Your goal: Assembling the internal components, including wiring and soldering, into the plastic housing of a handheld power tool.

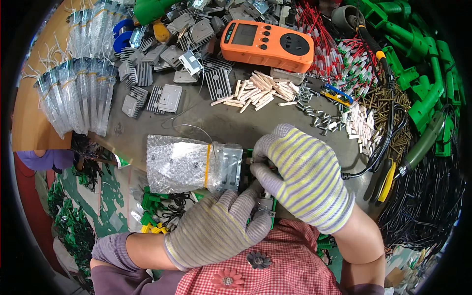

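Observation:
Both of my hands wear striped knit gloves and meet over the near middle of the table. My left hand (216, 226), in the greyer glove, has its fingers curled round a small green-edged metal piece (264, 205), largely hidden by the fingers. In the yellow-striped glove, my right hand (307, 177) pinches just above it; what lies between its fingertips is hidden. Against the left fingertips lies a bubble-wrapped pack (178, 164) bound by a yellow rubber band (207, 166), a silvery metal plate (230, 167) sticking out at its right end.
Finned metal heat sinks (219, 83) pile up behind, beside an orange meter (268, 45). White ceramic sticks (263, 92), screws (322, 118) and red-wired parts (339, 54) lie farther right. A green-handled soldering iron (423, 140) and green plastic housings (423, 93) edge the right. More wrapped packs (78, 96) stand left.

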Demonstrator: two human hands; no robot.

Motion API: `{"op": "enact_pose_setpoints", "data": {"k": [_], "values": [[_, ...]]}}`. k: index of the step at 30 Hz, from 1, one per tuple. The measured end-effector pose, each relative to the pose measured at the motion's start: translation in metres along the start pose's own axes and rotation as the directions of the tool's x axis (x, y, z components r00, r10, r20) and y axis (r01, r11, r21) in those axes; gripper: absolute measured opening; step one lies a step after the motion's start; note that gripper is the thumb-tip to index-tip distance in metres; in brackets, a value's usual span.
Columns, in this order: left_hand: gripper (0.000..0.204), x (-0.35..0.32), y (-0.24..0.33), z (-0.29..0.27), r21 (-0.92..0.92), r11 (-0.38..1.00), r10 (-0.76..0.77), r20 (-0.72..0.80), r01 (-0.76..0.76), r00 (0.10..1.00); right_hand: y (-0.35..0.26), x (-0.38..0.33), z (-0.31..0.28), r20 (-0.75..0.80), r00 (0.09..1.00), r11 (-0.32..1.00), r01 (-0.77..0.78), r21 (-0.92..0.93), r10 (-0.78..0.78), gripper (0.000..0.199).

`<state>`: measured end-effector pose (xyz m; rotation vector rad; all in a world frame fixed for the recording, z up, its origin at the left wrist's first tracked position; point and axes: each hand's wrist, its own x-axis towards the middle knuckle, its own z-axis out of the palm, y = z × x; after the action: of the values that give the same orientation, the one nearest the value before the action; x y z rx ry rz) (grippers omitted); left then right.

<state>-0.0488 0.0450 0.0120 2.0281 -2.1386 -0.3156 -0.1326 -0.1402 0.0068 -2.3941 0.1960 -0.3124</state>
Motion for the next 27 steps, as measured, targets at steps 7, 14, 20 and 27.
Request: {"op": "enact_pose_setpoints", "data": {"k": [7,14,20,27], "values": [[0.032,-0.002,-0.003,0.003,-0.066,0.998,0.017,-0.034,-0.019,0.999,-0.013,0.006,0.012,0.075,0.997,0.918,0.027,-0.396,0.004,0.008],[0.032,-0.002,-0.002,0.004,-0.005,0.999,0.032,-0.088,-0.032,0.996,-0.002,-0.003,-0.013,0.170,0.983,0.997,-0.068,-0.046,0.075,0.018],[0.031,-0.004,-0.002,0.002,-0.104,0.994,0.038,-0.016,-0.039,0.999,-0.024,-0.007,0.003,0.107,0.992,0.907,-0.016,-0.421,0.067,0.015],[0.027,-0.002,-0.010,0.002,-0.095,0.992,0.081,-0.047,-0.085,0.996,-0.011,-0.023,0.006,0.060,0.996,0.983,-0.059,-0.174,0.070,0.009]]}}
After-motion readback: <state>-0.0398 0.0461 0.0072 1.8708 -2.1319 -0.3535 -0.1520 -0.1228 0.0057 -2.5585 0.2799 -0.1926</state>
